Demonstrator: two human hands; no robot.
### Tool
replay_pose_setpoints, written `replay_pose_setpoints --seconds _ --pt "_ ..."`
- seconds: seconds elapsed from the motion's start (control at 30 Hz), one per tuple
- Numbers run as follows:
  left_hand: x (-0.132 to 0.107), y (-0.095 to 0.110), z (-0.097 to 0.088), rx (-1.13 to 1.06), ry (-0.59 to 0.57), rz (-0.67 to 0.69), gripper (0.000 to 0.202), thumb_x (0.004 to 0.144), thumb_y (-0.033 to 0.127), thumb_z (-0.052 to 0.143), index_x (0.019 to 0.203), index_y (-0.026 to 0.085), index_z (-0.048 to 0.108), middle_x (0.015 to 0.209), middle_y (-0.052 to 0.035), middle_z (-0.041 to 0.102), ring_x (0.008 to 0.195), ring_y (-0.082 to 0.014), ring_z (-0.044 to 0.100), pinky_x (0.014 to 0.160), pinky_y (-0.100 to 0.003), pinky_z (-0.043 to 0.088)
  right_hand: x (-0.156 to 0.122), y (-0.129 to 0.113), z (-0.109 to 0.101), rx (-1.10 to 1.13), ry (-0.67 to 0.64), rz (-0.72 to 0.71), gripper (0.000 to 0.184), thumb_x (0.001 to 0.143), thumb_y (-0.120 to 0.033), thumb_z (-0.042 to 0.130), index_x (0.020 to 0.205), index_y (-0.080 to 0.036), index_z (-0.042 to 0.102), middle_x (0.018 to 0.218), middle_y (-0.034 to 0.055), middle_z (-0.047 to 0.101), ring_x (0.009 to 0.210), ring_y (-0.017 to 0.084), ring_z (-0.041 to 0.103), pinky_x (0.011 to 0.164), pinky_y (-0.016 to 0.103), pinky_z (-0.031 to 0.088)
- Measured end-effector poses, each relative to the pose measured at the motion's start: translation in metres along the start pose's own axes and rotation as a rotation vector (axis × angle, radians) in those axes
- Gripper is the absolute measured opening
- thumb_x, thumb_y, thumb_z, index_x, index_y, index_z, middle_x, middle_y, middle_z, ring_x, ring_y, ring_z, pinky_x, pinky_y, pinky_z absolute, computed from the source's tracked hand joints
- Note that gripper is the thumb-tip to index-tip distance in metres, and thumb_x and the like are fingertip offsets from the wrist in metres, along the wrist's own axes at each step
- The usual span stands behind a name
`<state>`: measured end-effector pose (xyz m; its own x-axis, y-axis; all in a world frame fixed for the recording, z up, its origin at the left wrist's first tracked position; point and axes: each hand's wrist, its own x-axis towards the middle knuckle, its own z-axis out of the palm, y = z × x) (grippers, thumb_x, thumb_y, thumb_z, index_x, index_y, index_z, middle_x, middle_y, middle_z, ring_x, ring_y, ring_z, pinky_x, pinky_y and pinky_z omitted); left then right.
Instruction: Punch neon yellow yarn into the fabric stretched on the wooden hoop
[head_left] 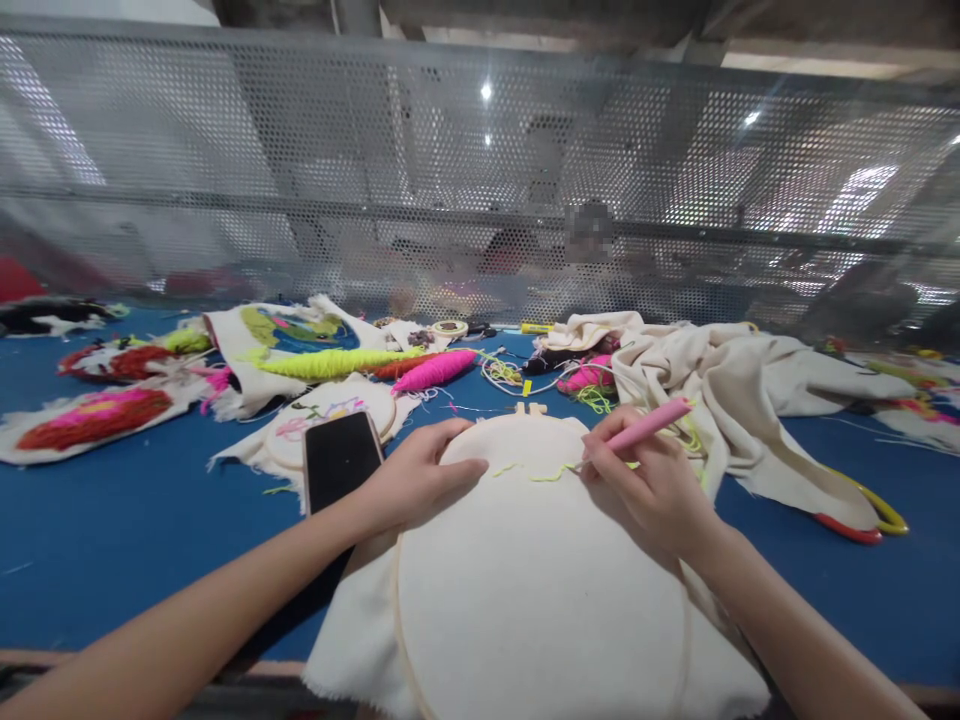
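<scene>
A large round embroidery hoop [540, 590] with cream cloth stretched in it lies on the blue table in front of me. My left hand [420, 480] rests on the hoop's upper left rim, fingers curled over the edge and gripping it. My right hand [652, 485] is closed on a pink punch-needle tool [646, 425], its tip touching the cloth near the top. A short line of yellow-green thread [551, 473] runs across the cloth there.
A black phone [339, 458] lies left of the hoop. Skeins of yellow-green [322, 363] and pink yarn [435, 370], finished embroidered pieces [90, 418], loose cream cloth [750, 390] and red-yellow scissors [862, 520] lie around. A perforated metal screen [480, 180] stands behind.
</scene>
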<state>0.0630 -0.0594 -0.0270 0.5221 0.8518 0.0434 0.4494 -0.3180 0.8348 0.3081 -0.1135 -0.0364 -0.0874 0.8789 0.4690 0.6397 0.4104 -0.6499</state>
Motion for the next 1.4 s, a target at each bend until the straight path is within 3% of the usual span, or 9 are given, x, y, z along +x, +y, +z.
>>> replay_pose_setpoints --seconds 0.17,0.4,0.5,0.6,0.97,1.2,1.4 --pt "-0.001 -0.001 0.0 0.023 0.014 0.034 0.024 0.078 0.034 0.054 0.092 0.017 0.06 0.091 -0.0025 0.063 0.084 -0.0198 0.058 0.071 -0.027 0.044 0.0 -0.002 0.0 -0.066 -0.023 0.009 0.027 0.09 -0.036 0.044 0.068 -0.019 0.049 0.065 -0.0006 0.055 0.056 0.011 0.051 0.056 0.025 0.038" --pt "-0.001 0.001 0.0 -0.002 0.028 0.066 0.023 0.077 0.034 0.055 0.092 0.017 0.059 0.094 -0.002 0.064 0.086 -0.0198 0.058 0.074 -0.027 0.044 0.002 -0.008 0.005 -0.426 -0.196 -0.121 0.019 0.085 -0.028 0.05 0.068 -0.02 0.053 0.074 -0.0008 0.058 0.062 0.012 0.051 0.058 0.025 0.033" --pt "-0.001 0.0 0.001 -0.008 0.032 0.035 0.022 0.077 0.034 0.055 0.09 0.017 0.059 0.092 -0.0021 0.064 0.084 -0.0202 0.058 0.072 -0.027 0.044 0.001 -0.009 0.004 -0.329 -0.204 -0.061 0.016 0.086 -0.031 0.05 0.075 -0.021 0.055 0.078 -0.0009 0.061 0.067 0.013 0.055 0.061 0.025 0.036" --pt "-0.001 0.0 0.001 -0.016 0.028 0.01 0.023 0.076 0.036 0.055 0.089 0.017 0.059 0.092 -0.0023 0.064 0.084 -0.0209 0.058 0.071 -0.027 0.044 0.001 -0.007 0.001 -0.23 -0.171 0.01 0.025 0.088 -0.039 0.048 0.073 -0.02 0.054 0.075 -0.0001 0.062 0.063 0.014 0.056 0.06 0.027 0.037" --pt "-0.002 -0.001 0.001 -0.016 0.026 -0.009 0.028 0.077 0.038 0.054 0.095 0.017 0.059 0.091 -0.0029 0.063 0.084 -0.0214 0.058 0.071 -0.029 0.045 0.0 -0.004 -0.001 -0.166 -0.129 0.055 0.032 0.092 -0.042 0.036 0.072 -0.021 0.047 0.07 0.0003 0.06 0.061 0.015 0.056 0.059 0.029 0.037" --pt "-0.002 0.0 0.0 0.004 0.012 0.017 0.026 0.078 0.038 0.054 0.093 0.017 0.058 0.09 -0.0028 0.062 0.084 -0.021 0.058 0.072 -0.028 0.044 0.0 -0.002 -0.003 -0.058 -0.099 0.012 0.031 0.092 -0.039 0.037 0.07 -0.02 0.047 0.064 0.0005 0.06 0.06 0.014 0.057 0.06 0.027 0.04" --pt "-0.002 0.0 0.001 0.003 0.027 0.012 0.027 0.078 0.038 0.054 0.093 0.017 0.059 0.089 -0.0021 0.063 0.082 -0.0205 0.057 0.072 -0.028 0.044 -0.001 0.001 -0.002 0.039 -0.078 0.074 0.029 0.091 -0.041 0.04 0.075 -0.02 0.048 0.064 0.001 0.062 0.06 0.015 0.061 0.06 0.027 0.045"
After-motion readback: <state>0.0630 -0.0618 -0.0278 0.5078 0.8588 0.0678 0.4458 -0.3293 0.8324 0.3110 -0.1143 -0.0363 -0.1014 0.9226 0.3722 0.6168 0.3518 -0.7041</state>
